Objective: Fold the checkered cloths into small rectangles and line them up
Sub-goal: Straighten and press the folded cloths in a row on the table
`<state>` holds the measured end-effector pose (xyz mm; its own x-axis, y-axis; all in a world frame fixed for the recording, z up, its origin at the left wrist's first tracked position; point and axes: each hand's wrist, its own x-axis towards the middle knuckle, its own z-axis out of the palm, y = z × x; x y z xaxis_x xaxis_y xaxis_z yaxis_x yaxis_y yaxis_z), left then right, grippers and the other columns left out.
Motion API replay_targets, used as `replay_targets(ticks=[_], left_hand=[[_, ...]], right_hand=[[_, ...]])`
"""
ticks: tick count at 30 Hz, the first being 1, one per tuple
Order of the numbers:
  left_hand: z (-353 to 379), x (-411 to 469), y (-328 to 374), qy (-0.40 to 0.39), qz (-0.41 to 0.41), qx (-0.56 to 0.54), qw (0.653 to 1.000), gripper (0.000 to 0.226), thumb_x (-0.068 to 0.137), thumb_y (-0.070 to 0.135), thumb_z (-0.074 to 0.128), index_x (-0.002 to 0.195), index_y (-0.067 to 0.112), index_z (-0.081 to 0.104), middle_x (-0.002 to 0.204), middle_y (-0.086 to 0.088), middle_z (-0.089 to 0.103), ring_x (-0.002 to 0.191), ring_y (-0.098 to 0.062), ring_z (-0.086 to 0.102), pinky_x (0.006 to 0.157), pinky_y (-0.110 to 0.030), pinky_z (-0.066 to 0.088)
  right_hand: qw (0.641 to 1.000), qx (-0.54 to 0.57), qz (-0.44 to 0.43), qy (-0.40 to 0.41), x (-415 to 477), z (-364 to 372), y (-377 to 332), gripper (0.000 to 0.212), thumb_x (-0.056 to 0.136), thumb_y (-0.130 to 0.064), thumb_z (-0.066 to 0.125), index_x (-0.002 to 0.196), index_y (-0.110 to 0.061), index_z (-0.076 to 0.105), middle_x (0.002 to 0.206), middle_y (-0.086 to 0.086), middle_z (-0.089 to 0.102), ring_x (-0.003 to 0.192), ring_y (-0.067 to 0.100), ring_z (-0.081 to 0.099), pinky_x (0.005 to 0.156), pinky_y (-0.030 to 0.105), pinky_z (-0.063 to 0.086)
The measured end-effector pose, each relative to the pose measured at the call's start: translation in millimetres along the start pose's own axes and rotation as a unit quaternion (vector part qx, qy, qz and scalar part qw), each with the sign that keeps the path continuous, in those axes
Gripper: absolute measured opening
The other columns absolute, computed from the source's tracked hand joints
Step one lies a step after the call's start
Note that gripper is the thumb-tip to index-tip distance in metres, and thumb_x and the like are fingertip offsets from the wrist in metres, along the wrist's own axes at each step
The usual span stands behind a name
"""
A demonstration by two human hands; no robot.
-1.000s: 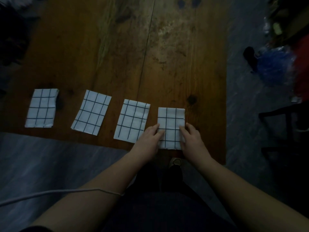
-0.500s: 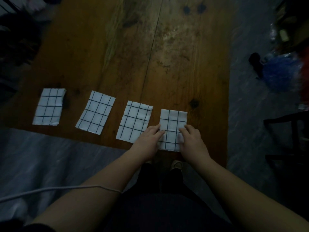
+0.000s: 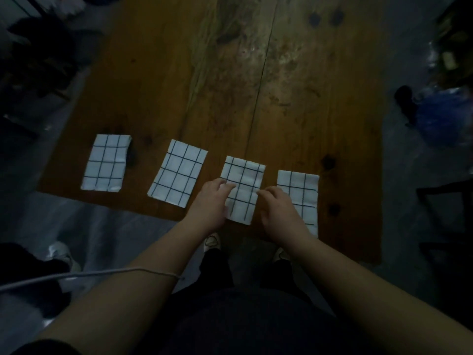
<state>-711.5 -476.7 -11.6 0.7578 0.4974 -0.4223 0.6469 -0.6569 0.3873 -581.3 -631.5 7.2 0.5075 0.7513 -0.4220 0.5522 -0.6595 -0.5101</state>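
Count: four folded rectangles in one row near the front edge of the tabletop (image 3: 294,111): first cloth (image 3: 106,162), second cloth (image 3: 178,174), third cloth (image 3: 244,180), fourth cloth (image 3: 299,190). The left grip (image 3: 212,201) and right grip (image 3: 279,208) flank the third cloth, both open-fingered with tips touching its side edges, probably to square it with its neighbours.

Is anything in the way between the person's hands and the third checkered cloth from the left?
Nothing visible: the left hand and right hand both touch the third cloth at its side edges on the table.
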Motion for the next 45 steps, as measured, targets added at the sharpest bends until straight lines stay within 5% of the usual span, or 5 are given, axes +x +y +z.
replay_targets(ticks=[12, 45], left_hand=[[-10.6, 11.7, -48.2, -0.118, 0.088, 0.033, 0.989, 0.070, 0.095, 0.029, 0.068, 0.155, 0.028, 0.031, 0.167, -0.004, 0.008, 0.153, -0.029, 0.017, 0.124, -0.048, 0.027], [-1.7, 9.8, -62.4, -0.126, 0.136, 0.107, 0.977, 0.081, 0.093, 0.035, 0.068, 0.159, 0.034, 0.020, 0.169, -0.003, 0.006, 0.153, -0.029, 0.010, 0.126, -0.051, 0.019]], right_hand=[[0.987, 0.029, 0.156, 0.031, 20.7, 53.2, -54.6, 0.062, 0.096, -0.018, 0.062, 0.152, -0.025, 0.037, 0.160, 0.002, 0.026, 0.147, 0.023, 0.025, 0.120, 0.043, 0.028], [0.994, -0.067, 0.089, -0.015, 9.5, 51.6, -46.5, 0.082, 0.093, -0.029, 0.068, 0.158, -0.020, 0.020, 0.167, 0.005, 0.012, 0.152, 0.026, 0.013, 0.122, 0.046, 0.021]])
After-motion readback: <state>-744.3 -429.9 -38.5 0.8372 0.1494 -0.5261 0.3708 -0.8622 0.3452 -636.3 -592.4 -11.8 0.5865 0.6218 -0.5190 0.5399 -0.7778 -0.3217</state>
